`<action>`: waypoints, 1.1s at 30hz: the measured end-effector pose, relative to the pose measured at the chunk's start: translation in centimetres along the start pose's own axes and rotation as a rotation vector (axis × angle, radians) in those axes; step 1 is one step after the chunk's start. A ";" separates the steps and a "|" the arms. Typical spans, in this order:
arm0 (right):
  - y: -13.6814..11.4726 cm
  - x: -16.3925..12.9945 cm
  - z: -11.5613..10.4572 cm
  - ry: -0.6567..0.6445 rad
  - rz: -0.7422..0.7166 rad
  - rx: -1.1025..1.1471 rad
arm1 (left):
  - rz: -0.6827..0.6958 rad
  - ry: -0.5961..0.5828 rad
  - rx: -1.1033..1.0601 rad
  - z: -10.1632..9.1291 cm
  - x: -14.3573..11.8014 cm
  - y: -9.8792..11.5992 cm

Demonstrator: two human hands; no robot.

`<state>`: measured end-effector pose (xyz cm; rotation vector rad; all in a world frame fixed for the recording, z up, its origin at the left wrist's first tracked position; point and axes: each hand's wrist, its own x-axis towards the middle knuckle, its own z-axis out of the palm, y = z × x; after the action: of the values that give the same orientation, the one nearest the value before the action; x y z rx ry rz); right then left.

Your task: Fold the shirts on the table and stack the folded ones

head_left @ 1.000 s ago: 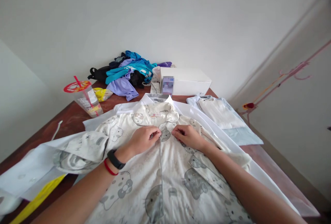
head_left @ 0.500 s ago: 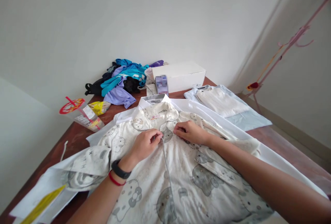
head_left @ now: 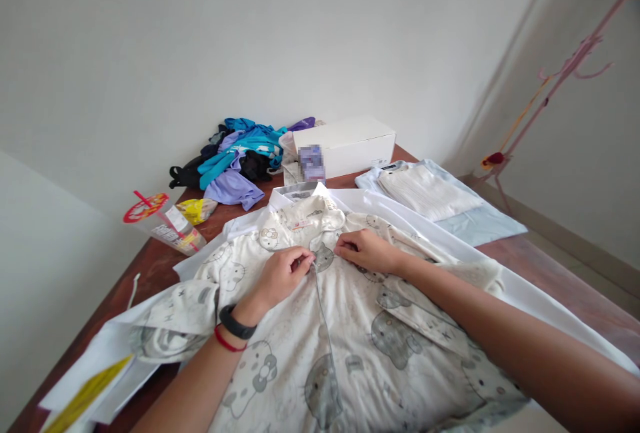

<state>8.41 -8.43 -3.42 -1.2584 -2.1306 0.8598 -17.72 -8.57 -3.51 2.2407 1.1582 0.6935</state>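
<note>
A cream pajama shirt (head_left: 280, 346) with grey cat prints lies spread front up, its collar at the far end. My left hand (head_left: 285, 272) is closed in a pinch on the edge of its front opening, just below the collar. Across the grey cat print, my right hand (head_left: 365, 250) is closed with its fingertips gathered on the fabric. Beneath the pajama shirt lies a white collared shirt (head_left: 530, 313), its collar showing past the cream one. Any button between my fingertips is hidden.
At the back left is a heap of blue, purple and black clothes (head_left: 240, 153). A white box (head_left: 350, 143) stands behind the collars. Folded garments (head_left: 430, 193) lie at the right. A plastic cup (head_left: 167, 223) and yellow packet (head_left: 197, 210) sit at the left of the brown table (head_left: 565, 266).
Both hands stay at nearly the same spot on the pajama shirt. The view has shifted slightly.
</note>
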 end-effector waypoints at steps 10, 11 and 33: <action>0.1 -0.1 0.2 -0.010 0.021 0.002 | 0.003 0.013 0.001 0.2 0.0 -0.6; 0.2 -0.1 0.2 -0.007 0.019 0.002 | 0.004 0.016 0.002 0.2 0.0 -0.6; 0.2 -0.6 0.1 -0.012 -0.018 0.009 | 0.021 0.026 -0.034 0.2 0.0 -0.7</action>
<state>8.72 -8.86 -3.74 -1.2310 -2.1416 0.8709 -18.00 -8.29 -4.06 2.2247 1.1281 0.7468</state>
